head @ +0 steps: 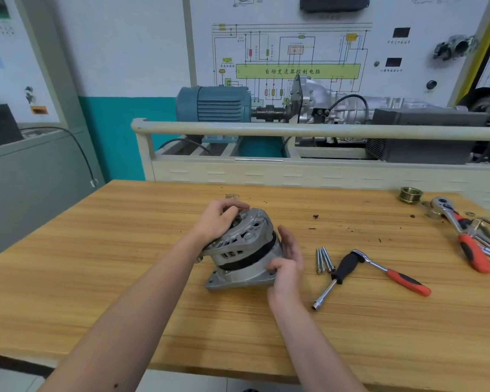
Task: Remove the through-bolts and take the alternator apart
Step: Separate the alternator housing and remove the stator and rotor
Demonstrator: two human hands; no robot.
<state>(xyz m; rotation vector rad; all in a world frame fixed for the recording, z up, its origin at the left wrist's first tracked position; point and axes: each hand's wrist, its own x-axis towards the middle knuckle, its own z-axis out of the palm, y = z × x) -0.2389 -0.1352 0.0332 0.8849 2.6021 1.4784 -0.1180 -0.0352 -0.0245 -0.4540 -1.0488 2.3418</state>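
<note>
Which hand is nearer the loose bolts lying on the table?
Right. The right hand grips the alternator's side just left of the bolts; the left hand holds its far top end.

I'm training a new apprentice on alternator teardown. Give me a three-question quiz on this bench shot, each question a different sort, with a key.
1. True or false: the through-bolts are still threaded into the alternator.
2. Multiple choice: the pulley is (A) on the alternator shaft, (B) at the far right of the table, (C) in the right hand.
3. Fill in: the left hand holds the alternator's ____ end.

Key:
1. False; they lie loose on the table between the alternator and the black-handled socket driver.
2. B.
3. Upper (far) end, while the right hand holds the lower housing.
</note>
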